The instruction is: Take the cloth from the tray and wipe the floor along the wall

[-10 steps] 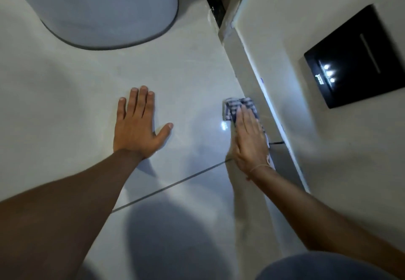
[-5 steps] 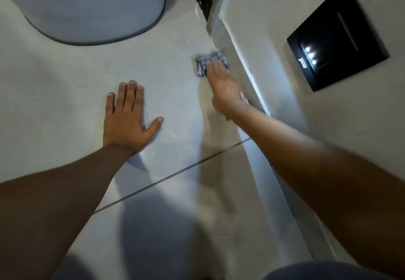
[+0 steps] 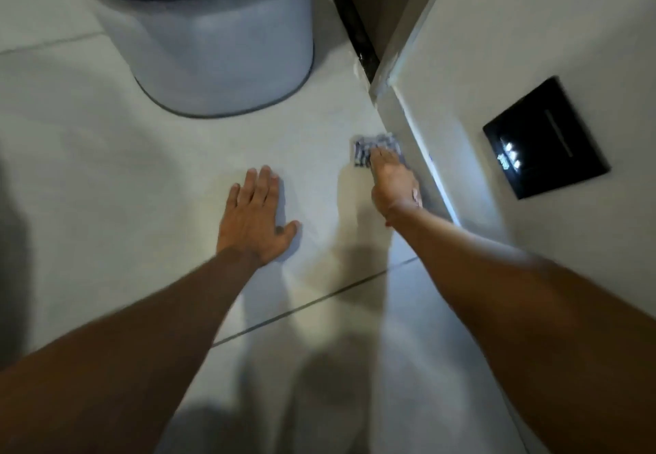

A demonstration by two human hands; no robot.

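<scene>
Wiping step: my right hand (image 3: 394,180), fingers flat, presses the cloth (image 3: 365,151) at the floor's wall edge. Left hand (image 3: 253,219) splayed, empty. Next: continue toward the corner.

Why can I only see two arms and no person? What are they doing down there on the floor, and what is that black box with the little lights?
The camera sits on the person's head and looks down, so you see what they see: just their own arms and hands. There is only this one view.

The left hand lies flat on the pale floor tiles, fingers spread, holding nothing; it looks as if it props the person up. The right hand presses flat on a small checked cloth on the floor, right beside the foot of the white wall. That is how they wipe the floor along the wall.

The black box is fixed on the wall and has small white lights glowing. I cannot tell what it is for. The big grey tub behind stands on the floor and has letters on its dark band.
</scene>
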